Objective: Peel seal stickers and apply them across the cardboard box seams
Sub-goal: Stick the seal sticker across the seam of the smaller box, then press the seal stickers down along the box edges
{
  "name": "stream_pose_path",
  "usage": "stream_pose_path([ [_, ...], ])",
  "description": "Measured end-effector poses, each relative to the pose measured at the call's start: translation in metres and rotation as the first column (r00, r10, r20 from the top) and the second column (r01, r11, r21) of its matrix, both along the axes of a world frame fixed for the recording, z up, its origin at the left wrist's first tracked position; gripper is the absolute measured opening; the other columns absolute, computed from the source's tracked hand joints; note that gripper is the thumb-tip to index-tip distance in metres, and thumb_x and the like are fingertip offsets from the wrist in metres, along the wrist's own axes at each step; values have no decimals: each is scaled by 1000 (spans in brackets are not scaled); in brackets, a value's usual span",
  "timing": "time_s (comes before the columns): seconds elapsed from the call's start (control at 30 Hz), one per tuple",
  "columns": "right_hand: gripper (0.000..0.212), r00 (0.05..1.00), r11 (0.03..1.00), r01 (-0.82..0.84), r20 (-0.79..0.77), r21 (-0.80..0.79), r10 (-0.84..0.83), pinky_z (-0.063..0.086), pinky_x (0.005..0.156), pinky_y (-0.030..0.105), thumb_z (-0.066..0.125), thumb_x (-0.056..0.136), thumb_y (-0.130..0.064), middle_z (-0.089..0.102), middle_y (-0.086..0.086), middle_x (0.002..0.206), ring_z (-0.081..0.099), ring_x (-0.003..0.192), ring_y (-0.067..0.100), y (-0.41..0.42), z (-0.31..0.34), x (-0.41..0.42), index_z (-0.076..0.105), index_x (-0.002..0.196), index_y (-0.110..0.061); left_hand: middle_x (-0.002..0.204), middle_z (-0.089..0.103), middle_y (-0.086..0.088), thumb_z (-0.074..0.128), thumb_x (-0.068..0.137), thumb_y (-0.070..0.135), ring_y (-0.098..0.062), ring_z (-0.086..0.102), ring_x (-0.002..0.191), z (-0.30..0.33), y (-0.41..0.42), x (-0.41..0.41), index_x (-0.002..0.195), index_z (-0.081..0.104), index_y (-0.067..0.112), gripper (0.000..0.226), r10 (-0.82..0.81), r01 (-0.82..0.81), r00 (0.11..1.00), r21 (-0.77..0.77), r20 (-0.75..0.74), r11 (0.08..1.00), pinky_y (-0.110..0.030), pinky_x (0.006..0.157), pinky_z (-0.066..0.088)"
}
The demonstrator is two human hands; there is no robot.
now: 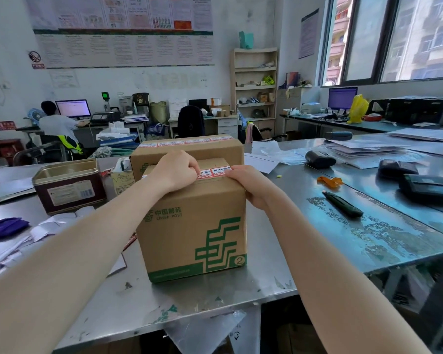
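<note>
A brown cardboard box (192,226) with green China Post print stands upright on the steel table in front of me. A white and red seal sticker (212,173) lies along its top seam. My left hand (174,171) rests on the top of the box, fingers curled down onto the left part of the sticker. My right hand (251,186) grips the box's top right corner, its fingertips touching the sticker's right end. Behind stands a larger cardboard box (189,150) with several seal stickers (184,142) along its top seam.
A metal tin (69,185) stands at the left, with white backing papers (56,222) and purple cloth (3,227) near it. A dark utility knife (342,204), orange scrap (329,180) and black devices (426,187) lie at the right. A person sits at a far desk (56,123).
</note>
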State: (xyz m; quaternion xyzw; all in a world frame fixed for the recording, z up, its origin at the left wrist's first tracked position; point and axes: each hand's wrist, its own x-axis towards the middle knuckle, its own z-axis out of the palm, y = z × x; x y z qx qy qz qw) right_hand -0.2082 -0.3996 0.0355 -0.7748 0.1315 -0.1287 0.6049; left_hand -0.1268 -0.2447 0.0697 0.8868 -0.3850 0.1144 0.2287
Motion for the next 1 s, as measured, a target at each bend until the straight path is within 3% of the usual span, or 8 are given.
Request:
stream_pose_path([
  [0.1, 21, 995, 972, 44, -82, -232, -65, 39, 62, 25, 42, 95, -16, 51, 5, 77, 46, 69, 15, 5, 12, 5, 48, 76, -11, 114, 68, -7, 43, 85, 3, -14, 56, 85, -3, 3, -2, 101, 73, 10, 35, -1, 1, 1000, -19, -28, 1000, -28, 84, 46],
  [0.2, 29, 964, 697, 57, -143, -715, -226, 39, 67, 33, 40, 91, -2, 41, 4, 68, 45, 67, 22, 25, 26, 4, 37, 64, -12, 116, 66, -9, 43, 87, 4, -19, 58, 97, -1, 6, -5, 102, 72, 6, 33, 17, -21, 999, -85, -49, 996, -29, 87, 45],
  [0.27, 26, 968, 598, 94, -66, -796, -240, 43, 63, 34, 40, 87, 3, 45, 6, 68, 47, 66, 24, 36, 31, 4, 42, 64, -9, 113, 66, -6, 43, 88, 5, -18, 57, 94, 4, 11, -2, 102, 72, 6, 32, 37, -42, 996, -60, -75, 997, -27, 80, 43],
  [0.37, 28, 992, 647, 94, 16, -757, -126, 53, 79, 40, 41, 87, 0, 65, 16, 101, 61, 90, 31, 40, 37, 8, 66, 99, 0, 101, 67, -1, 44, 89, 7, -19, 55, 76, 16, 27, 14, 94, 71, 5, 28, 70, -64, 987, 44, -148, 997, -26, 63, 41],
  [0.5, 35, 999, 702, 34, 14, -711, -34, 47, 73, 25, 38, 92, -4, 63, 13, 119, 59, 87, 20, 34, 44, 29, 63, 117, -4, 99, 69, -7, 50, 90, 13, -24, 63, 93, 33, 45, 43, 88, 70, 11, 20, 100, -117, 968, -62, -230, 991, -29, 73, 48],
  [0.73, 28, 1000, 751, -29, -14, -659, 26, 42, 73, 24, 47, 91, -10, 61, 2, 107, 54, 95, 16, 28, 75, 101, 65, 113, -12, 102, 68, -10, 50, 92, 15, -25, 64, 98, 46, 40, 108, 98, 70, 6, 23, 79, -140, 955, -197, -286, 970, -39, 90, 52],
  [0.87, 27, 994, 765, -92, -98, -638, 39, 53, 83, 42, 48, 88, -8, 64, 18, 96, 55, 84, 24, 26, 104, 145, 65, 106, 1, 100, 67, -13, 47, 90, 10, -29, 63, 87, 66, 38, 147, 86, 67, 2, 22, 73, -133, 950, -182, -302, 974, -38, 79, 53],
  [1.0, 27, 990, 812, -105, -134, -574, 33, 53, 78, 40, 47, 88, -8, 57, 17, 88, 50, 80, 27, 39, 149, 180, 64, 106, 4, 89, 65, -17, 46, 88, 9, -28, 59, 79, 109, 46, 175, 80, 63, 2, 20, 88, -145, 938, -149, -335, 978, -38, 75, 52],
])
